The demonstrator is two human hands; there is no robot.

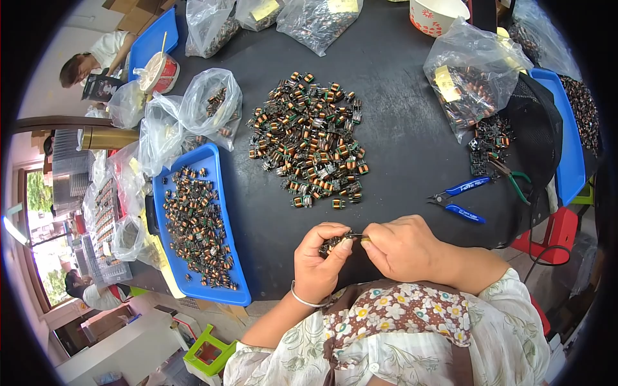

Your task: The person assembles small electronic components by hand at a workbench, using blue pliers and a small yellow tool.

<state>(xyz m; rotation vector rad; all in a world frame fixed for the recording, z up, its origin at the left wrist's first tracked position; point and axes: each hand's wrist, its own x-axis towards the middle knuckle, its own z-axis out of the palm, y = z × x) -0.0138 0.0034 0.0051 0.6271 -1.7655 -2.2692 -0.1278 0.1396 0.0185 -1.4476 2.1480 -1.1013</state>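
Note:
My left hand (324, 256) is closed around several small copper-wound coil components (331, 245), close in front of my body at the table's near edge. Beside it, my right hand (404, 247) has its fingers pinched together, touching the tips of the left. A thin dark piece shows between the two hands, and a yellowish bit peeks out at the right fingertips. What the right fingers grip is mostly covered by them. Beyond my hands lies a large loose pile of the same coil components (309, 138) on the black table (399, 154).
To the left, a blue tray (243, 293) holds many coils. Blue-handled cutters (465, 187) and green-handled pliers (515, 181) lie right, near a black mesh cover (537, 122). Filled plastic bags (473, 83) line the back. A red stool (550, 238) stands at right; another person (103, 55) sits far left.

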